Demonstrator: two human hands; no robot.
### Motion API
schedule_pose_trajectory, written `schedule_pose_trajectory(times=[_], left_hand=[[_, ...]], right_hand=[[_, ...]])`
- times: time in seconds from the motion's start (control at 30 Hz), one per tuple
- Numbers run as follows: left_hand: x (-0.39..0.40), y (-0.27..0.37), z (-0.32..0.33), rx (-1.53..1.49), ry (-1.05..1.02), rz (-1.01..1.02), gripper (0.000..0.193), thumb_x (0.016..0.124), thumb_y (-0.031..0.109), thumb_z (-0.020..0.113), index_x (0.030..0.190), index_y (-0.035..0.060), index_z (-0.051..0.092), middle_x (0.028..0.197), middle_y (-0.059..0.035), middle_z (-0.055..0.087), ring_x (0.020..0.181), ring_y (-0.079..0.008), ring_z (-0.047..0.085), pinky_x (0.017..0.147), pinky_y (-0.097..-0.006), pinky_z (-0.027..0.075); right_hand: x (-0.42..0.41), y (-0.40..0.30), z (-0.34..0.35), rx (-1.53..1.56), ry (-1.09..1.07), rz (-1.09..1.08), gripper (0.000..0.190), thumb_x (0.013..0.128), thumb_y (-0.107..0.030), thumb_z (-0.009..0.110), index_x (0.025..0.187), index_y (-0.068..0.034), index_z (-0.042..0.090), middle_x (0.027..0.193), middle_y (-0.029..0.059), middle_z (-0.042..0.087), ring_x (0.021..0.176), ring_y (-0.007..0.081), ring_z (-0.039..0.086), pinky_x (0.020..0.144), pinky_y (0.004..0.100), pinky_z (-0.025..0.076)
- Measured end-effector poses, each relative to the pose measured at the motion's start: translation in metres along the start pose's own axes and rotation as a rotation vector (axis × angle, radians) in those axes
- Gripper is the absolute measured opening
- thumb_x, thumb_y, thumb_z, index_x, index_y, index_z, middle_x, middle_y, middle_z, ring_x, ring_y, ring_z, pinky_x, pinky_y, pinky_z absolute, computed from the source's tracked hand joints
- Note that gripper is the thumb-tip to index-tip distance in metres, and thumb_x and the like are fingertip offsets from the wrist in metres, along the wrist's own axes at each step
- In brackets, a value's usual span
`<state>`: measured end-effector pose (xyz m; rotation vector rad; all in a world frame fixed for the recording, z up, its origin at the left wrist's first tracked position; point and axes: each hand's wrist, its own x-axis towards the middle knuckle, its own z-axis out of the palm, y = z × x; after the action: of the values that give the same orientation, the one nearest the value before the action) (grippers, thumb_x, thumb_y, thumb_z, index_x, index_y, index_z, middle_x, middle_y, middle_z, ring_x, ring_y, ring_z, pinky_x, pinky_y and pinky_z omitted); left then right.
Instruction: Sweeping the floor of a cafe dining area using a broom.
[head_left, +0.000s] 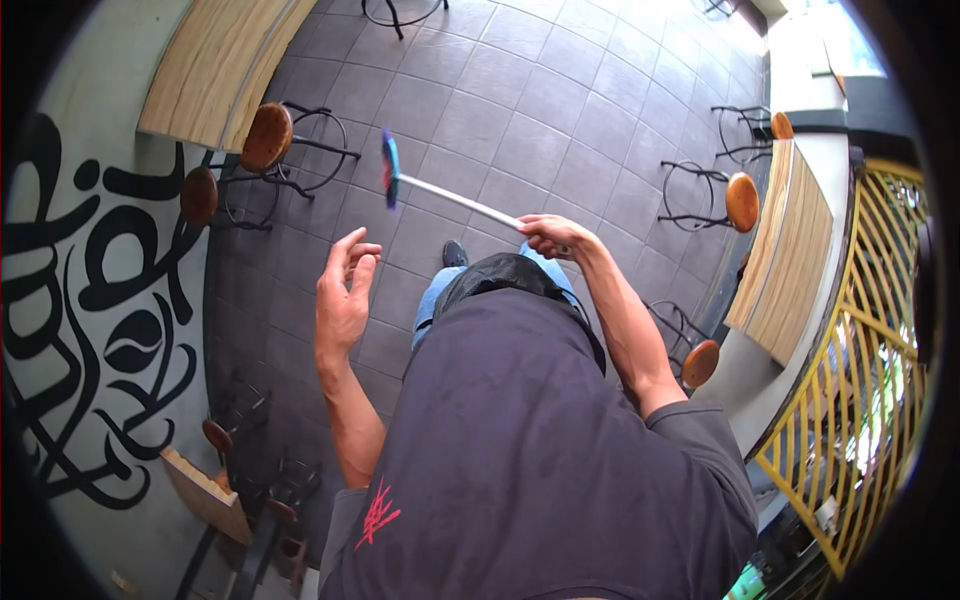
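Note:
My right hand (555, 234) grips the white handle (461, 201) of a broom near its end, in front of my right thigh. From there the handle runs out to the left and away from me. At its far end is the broom head (391, 169), blue with purple and red bristles and slightly blurred. Whether the bristles touch the floor I cannot tell. My left hand (345, 292) is raised on the left with the fingers apart and slightly curled, and holds nothing. It is well clear of the broom.
Grey floor tiles (517, 112) stretch ahead. To the left, a wooden wall counter (210, 67) has round-seated stools (266, 137) beside it, and the wall bears painted black lettering. On the right are another counter (787, 255), more stools (741, 202) and a yellow lattice (847, 360).

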<state>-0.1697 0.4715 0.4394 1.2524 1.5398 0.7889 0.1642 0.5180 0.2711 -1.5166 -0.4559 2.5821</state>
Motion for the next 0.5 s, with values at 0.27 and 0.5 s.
schedule_pose_trajectory(times=[0.27,0.5], left_hand=[[-0.016,0.029,0.049,-0.056,0.228,-0.087,0.034,0.092,0.021,0.047,0.119,0.0003,0.046,0.099,-0.011,0.06,0.092,-0.018,0.056,0.08,-0.0303,0.045],[-0.017,0.041,0.113,-0.116,0.282,-0.142,0.036,0.092,0.023,0.047,0.12,-0.0001,0.046,0.099,-0.0119,0.06,0.092,-0.0191,0.057,0.08,-0.0306,0.045]], right_hand=[[0.047,-0.031,-0.052,-0.379,0.051,0.186,0.022,0.09,-0.019,0.049,0.11,-0.012,0.052,0.058,-0.0065,0.04,0.043,0.0015,0.031,0.035,0.0174,0.026],[-0.033,-0.061,-0.207,-0.397,0.23,0.256,0.012,0.088,-0.023,0.053,0.097,-0.015,0.053,0.053,-0.0068,0.036,0.039,0.0027,0.03,0.033,0.0188,0.025]])
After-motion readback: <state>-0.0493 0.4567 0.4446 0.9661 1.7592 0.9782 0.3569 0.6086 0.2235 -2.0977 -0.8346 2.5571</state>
